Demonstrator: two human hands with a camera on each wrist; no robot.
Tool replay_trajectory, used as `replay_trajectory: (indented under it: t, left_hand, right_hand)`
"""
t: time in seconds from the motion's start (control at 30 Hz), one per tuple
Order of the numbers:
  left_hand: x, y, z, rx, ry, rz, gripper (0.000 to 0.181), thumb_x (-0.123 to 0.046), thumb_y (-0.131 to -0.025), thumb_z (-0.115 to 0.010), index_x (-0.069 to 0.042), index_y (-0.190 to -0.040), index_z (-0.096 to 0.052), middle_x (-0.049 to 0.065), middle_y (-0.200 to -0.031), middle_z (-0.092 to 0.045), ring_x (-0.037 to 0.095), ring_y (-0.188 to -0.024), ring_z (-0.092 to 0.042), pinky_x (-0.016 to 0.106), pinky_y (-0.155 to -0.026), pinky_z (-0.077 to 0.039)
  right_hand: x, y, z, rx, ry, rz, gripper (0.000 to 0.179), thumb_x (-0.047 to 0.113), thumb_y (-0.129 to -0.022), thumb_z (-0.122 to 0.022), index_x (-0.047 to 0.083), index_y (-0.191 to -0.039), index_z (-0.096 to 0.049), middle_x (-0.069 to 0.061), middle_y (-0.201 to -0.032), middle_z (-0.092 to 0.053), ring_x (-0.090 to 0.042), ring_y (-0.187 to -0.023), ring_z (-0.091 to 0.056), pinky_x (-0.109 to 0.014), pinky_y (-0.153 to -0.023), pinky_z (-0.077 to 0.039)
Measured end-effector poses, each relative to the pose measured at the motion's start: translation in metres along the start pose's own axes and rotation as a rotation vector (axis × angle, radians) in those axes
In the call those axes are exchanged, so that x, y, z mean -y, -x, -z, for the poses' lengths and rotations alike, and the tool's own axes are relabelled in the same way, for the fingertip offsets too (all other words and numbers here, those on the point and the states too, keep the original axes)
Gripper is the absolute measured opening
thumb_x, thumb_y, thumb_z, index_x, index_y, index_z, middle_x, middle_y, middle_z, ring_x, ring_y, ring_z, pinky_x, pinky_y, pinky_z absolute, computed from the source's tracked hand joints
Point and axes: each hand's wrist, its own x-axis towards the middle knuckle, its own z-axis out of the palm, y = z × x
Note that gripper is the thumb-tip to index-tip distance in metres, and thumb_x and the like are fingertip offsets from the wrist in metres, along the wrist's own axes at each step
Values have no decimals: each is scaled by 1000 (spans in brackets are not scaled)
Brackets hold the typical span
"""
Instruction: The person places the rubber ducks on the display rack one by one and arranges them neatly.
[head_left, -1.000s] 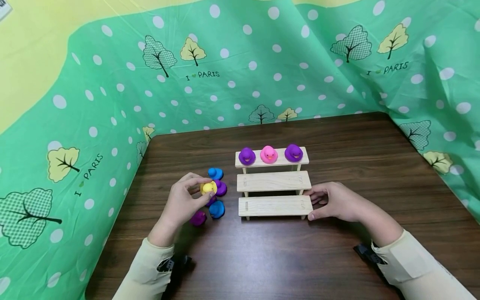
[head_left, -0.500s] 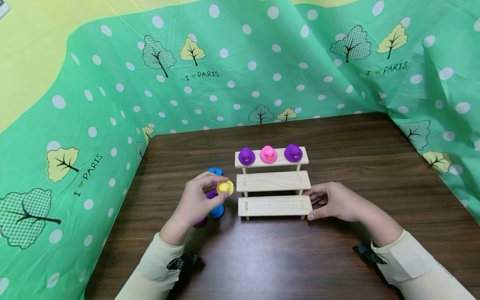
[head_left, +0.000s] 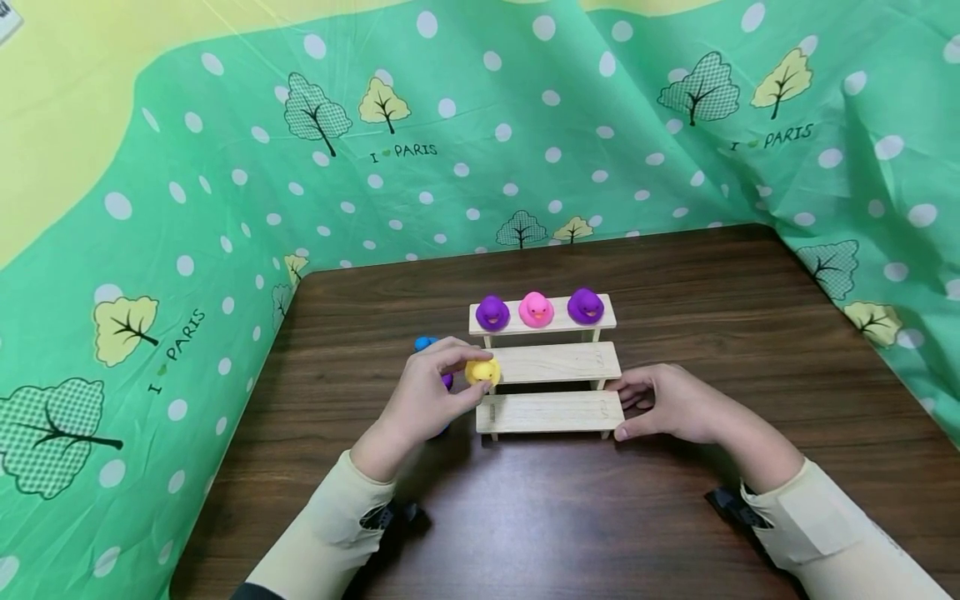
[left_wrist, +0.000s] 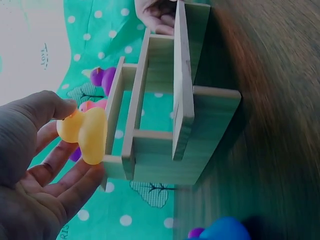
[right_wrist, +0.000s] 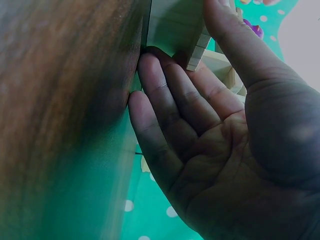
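A yellow rubber duck (head_left: 483, 373) is pinched between the thumb and fingers of my left hand (head_left: 423, 392), over the left end of the middle step of a three-step wooden stand (head_left: 551, 412). In the left wrist view the yellow duck (left_wrist: 90, 132) shows side-on, beside the upper steps. My right hand (head_left: 671, 404) grips the stand's right end at the lowest step, thumb in front and fingers behind. The right wrist view has the plank's end (right_wrist: 197, 52) between thumb and fingers. On the top step sit a purple duck (head_left: 492, 313), a pink duck (head_left: 536, 310) and another purple duck (head_left: 586, 307).
Left of the stand, partly hidden behind my left hand, are a blue duck (head_left: 425, 342) and a purple duck (head_left: 447, 381) on the dark wood table (head_left: 540, 517). A green dotted cloth (head_left: 465, 200) hangs around the table's back and sides.
My left hand has carried the yellow duck rightward from above the loose ducks to the middle step's left end. The right hand and the stand have stayed put.
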Motion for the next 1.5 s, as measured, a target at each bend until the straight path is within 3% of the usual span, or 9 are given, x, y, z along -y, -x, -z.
replay_trajectory:
  t: [0.47,0.83,1.5]
  left_hand:
    - [-4,-16,-26,18,-31,-41,32,-7,-85,-87,-7,-116,-79,-3,-111,-71,11,-107,-66,30,-96,-59]
    - [-6,-28,-48,31,-57,-111,33,-9,-84,-89,-8,-116,-79,-1,-110,-73,13,-104,-67,32,-88,-61]
    - [-13,-44,-74,70,-49,-114,31,-10,-87,-85,-11,-117,-77,-4,-111,-73,11,-102,-65,32,-84,-59]
  right_hand:
    - [1,0,0,-8,10,-10,57,27,-74,-98,6,-120,-73,1,-103,-76,-18,-99,-71,-38,-88,-62]
    - [0,1,0,-12,-10,3,58,24,-74,-98,3,-122,-72,-2,-105,-76,-21,-100,-72,-38,-89,-62]
    - [0,1,1,-7,-4,11,57,23,-75,-97,3,-121,-72,-1,-105,-76,-22,-101,-72,-42,-91,-62]
